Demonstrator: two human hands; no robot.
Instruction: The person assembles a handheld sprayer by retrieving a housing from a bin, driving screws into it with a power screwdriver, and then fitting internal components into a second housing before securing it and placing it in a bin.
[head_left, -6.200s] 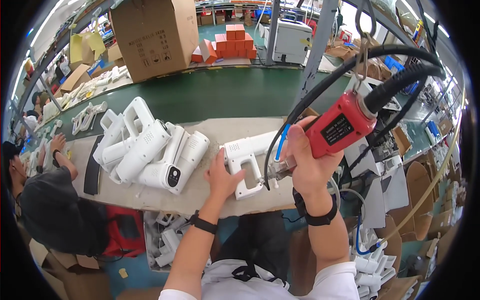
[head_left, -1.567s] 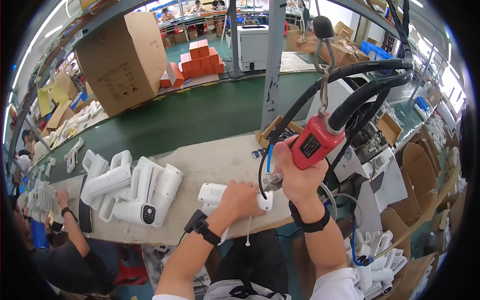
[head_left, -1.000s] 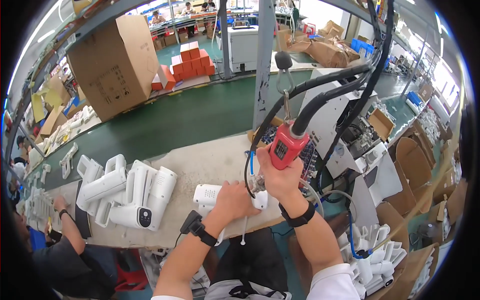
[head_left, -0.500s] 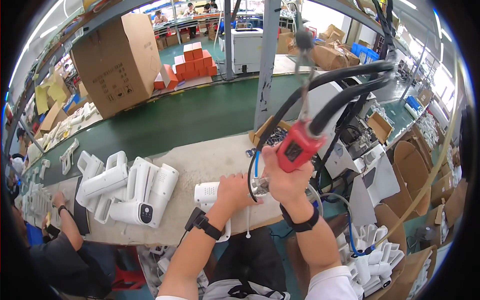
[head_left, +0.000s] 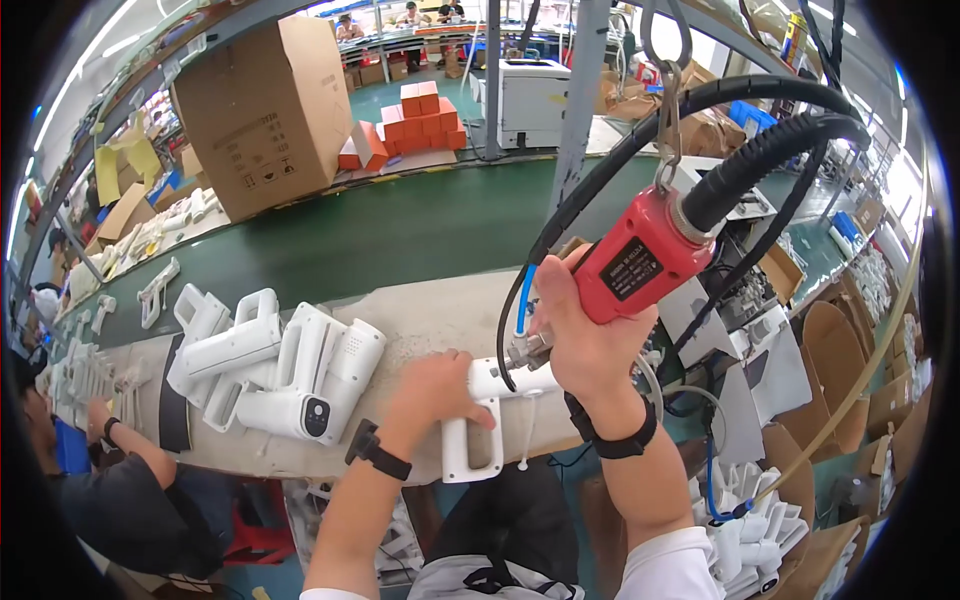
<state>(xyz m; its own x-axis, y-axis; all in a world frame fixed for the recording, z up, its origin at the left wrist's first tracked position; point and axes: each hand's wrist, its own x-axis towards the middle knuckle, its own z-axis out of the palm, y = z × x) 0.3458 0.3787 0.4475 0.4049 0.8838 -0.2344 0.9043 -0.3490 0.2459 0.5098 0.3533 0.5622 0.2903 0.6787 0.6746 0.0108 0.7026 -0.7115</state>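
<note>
In my right hand [head_left: 597, 350] is a red power screwdriver [head_left: 640, 258], hung from a metal hook and fed by a thick black cable. Its lower end, with metal fittings and a thin blue hose, is over a white handheld appliance housing [head_left: 475, 452] with a loop handle, lying on the workbench. Whether the bit touches the housing is hidden by my right hand. My left hand [head_left: 432, 390] grips the left end of that housing, its thumb reaching onto the handle. A short white cord [head_left: 528, 435] dangles from the housing over the bench edge.
Several similar white appliances [head_left: 285, 385] are piled on the workbench [head_left: 415, 310] to the left. A green conveyor belt [head_left: 420, 235] runs behind, with a large carton [head_left: 262, 130] and orange boxes [head_left: 425, 122] beyond. A co-worker [head_left: 130, 500] sits at left. Boxed white parts [head_left: 755, 530] stand lower right.
My left hand has slid left along the housing, uncovering more of its body and the loop handle. The screwdriver and my right hand appear slightly farther right; the whole view has shifted too.
</note>
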